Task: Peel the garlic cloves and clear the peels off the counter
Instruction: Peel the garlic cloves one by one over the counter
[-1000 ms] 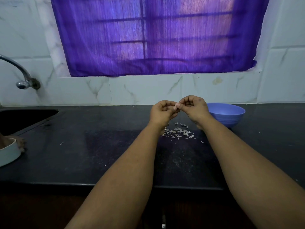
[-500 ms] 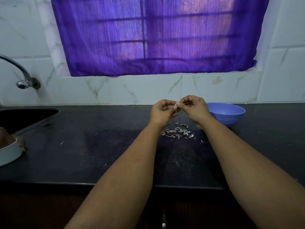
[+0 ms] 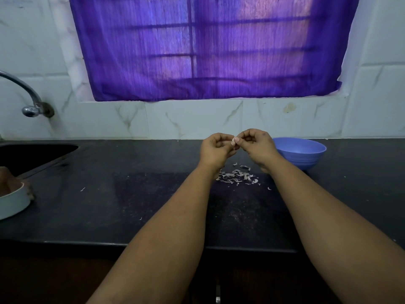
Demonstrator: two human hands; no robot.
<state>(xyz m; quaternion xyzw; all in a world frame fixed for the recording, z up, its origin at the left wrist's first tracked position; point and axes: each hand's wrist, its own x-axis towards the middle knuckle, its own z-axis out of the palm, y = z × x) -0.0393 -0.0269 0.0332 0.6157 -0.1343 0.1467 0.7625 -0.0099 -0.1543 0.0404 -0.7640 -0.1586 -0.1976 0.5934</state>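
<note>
- The left hand [image 3: 215,148] and right hand [image 3: 256,144] meet above the black counter [image 3: 109,205], fingers curled, both pinching one small pale garlic clove [image 3: 234,141] between their fingertips.
- Directly below the hands lies a loose pile of peels [image 3: 237,177] on the counter, partly hidden by the left wrist; a few stray flakes sit apart toward the left and front.
- A blue bowl [image 3: 300,153] stands just beside the right hand, at its right; what it holds cannot be seen.
- At the far left a dark sink [image 3: 28,154] is sunk into the counter, a curved metal tap [image 3: 28,99] above it.
- A pale round dish [image 3: 13,202] sits at the left edge, cut off by the frame.
- A purple curtain [image 3: 208,47] covers the window in the tiled wall behind.
</note>
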